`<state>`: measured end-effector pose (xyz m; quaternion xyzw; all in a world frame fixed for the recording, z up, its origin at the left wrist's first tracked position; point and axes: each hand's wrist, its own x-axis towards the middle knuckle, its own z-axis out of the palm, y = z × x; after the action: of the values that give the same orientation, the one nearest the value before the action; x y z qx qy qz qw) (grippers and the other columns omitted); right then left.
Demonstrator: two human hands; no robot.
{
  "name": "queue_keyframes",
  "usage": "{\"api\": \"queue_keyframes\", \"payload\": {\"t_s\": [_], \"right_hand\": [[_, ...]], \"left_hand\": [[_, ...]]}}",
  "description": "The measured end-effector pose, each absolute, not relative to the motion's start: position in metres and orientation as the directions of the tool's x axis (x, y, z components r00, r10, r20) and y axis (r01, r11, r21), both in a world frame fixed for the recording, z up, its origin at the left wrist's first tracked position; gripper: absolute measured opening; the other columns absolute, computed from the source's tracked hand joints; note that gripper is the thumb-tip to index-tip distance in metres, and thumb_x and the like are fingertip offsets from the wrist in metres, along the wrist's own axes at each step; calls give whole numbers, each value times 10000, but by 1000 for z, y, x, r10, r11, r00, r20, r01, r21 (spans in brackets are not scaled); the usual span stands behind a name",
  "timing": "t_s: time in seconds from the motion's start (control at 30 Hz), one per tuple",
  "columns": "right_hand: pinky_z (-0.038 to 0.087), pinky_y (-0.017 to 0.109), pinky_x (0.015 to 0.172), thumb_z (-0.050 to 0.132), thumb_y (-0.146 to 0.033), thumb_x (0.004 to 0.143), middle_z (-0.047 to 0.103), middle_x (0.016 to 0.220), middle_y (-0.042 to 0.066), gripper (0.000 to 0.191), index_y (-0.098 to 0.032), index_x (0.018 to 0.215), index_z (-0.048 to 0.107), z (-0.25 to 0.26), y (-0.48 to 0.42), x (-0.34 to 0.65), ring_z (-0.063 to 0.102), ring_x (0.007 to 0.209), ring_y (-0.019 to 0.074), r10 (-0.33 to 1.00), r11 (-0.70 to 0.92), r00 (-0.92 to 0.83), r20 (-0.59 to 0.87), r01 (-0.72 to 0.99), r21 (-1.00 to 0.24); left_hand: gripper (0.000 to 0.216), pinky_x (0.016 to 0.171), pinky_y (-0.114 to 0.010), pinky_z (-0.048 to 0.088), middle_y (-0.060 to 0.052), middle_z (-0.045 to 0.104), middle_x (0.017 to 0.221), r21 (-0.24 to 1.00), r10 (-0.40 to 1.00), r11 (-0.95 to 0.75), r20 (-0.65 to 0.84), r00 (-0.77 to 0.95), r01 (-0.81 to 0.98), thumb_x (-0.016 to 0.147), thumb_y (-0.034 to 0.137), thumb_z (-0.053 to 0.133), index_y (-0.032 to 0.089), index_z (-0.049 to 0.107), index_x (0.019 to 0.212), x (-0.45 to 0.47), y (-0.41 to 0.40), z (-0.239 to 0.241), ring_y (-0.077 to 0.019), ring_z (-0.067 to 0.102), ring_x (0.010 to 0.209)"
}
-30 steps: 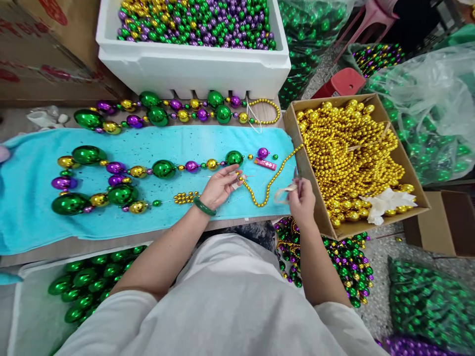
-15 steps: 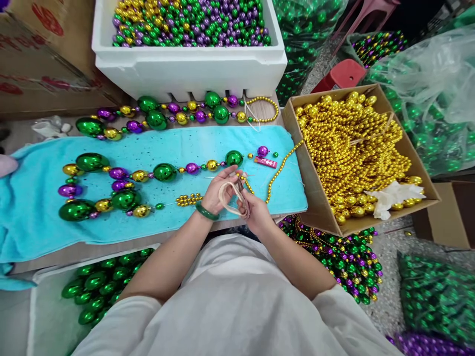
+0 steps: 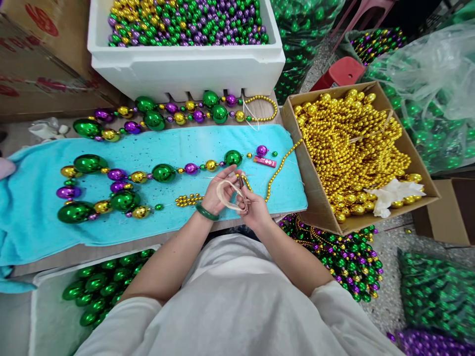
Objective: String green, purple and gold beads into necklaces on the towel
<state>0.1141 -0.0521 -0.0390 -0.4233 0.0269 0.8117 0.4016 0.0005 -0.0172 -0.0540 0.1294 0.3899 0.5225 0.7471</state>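
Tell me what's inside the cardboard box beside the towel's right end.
The cardboard box holds heaped gold bead strands, larger gold beads and a crumpled white piece; one strand runs over its wall onto the towel. The heap covers the bottom, so anything underneath cannot be seen.

Boxes [image 3: 185, 69] and bags [image 3: 438, 291] of beads [image 3: 352, 148] show a workshop

Strung beads [image 3: 164, 172] on towel [image 3: 193, 141], box [image 3: 185, 71] behind, bead-filled carton [image 3: 314, 190] at right
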Motion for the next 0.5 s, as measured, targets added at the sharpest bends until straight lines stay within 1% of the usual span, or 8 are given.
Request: {"api": "queue_keyframes", "payload": {"t_s": [0.2,0.33,0.5], "right_hand": [[187,139,326,746,-351,754,481,519,-81,256,-172,783,564,-39,-50,113,353,370,23,630,-679,-315,-710,-667,-307],[203,135,337,739,-328,746,487,512,-78,239,-163,783,571,-39,-50,112,371,371,22,625,-680,-289,-726,-658,-323],[230,140,355,746,-338,733,498,509,-71,251,-159,748,569,-45,-52,110,384,378,23,635,-677,-260,-727,-640,-363]], "left_hand": [[331,676,-233,547,-29,726,944,597,856,446,-503,122,-667,714,33,684,180,683,1010,-1,-17,-59,-110,674,745],[310,660,-209,536,-37,727,956,620,866,414,-494,79,-666,704,34,693,171,693,983,-1,-17,-64,-107,675,770],[311,596,-201,521,-23,715,869,641,872,408,-486,68,-650,659,45,744,153,692,946,-1,-16,-69,-82,646,653]]}}
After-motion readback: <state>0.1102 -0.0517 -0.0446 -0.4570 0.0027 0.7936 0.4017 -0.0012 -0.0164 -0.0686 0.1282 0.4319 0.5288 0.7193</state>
